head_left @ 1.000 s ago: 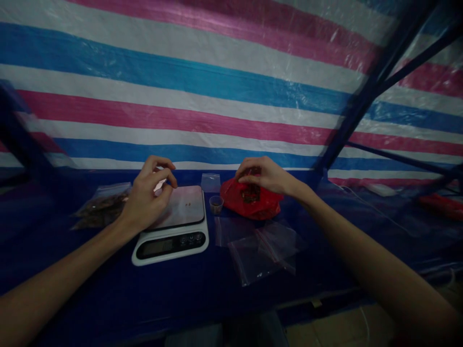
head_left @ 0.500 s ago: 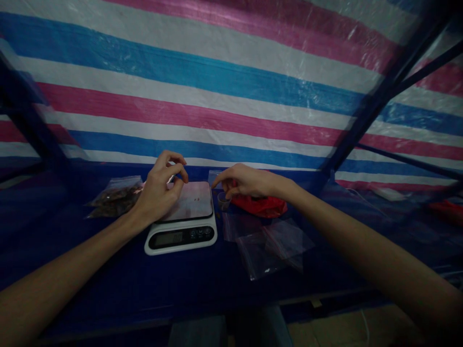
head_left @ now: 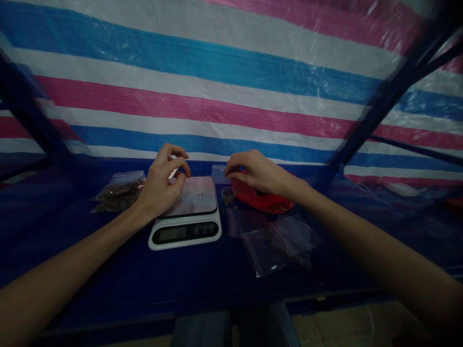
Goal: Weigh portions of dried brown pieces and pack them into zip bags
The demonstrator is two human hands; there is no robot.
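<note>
My left hand [head_left: 163,179] is over the left part of the scale's platform, fingers curled toward the thumb. A pale glint shows between them; what it is I cannot make out. Under it stands a white digital kitchen scale [head_left: 186,236], with a few tiny brown bits [head_left: 200,194] on its platform. Above and right of a small clear plastic cup [head_left: 228,196], my right hand [head_left: 249,168] is closed in a pinch, fingertips pointing left. Anything in that pinch is too small to see. The cup looks to have something brownish inside. Behind the right hand lies a red plastic bag [head_left: 269,202].
Clear zip bags [head_left: 275,246] lie overlapped at front right, and another small zip bag [head_left: 219,172] sits behind the cup. A zip bag of brown pieces [head_left: 121,190] rests left of the scale. Brown crumbs lie by the cup. A striped tarp [head_left: 217,111] hangs behind the blue table.
My right hand has risen away from the cup, up and to the right. My left hand stays over the scale. The whole view has shifted slightly.
</note>
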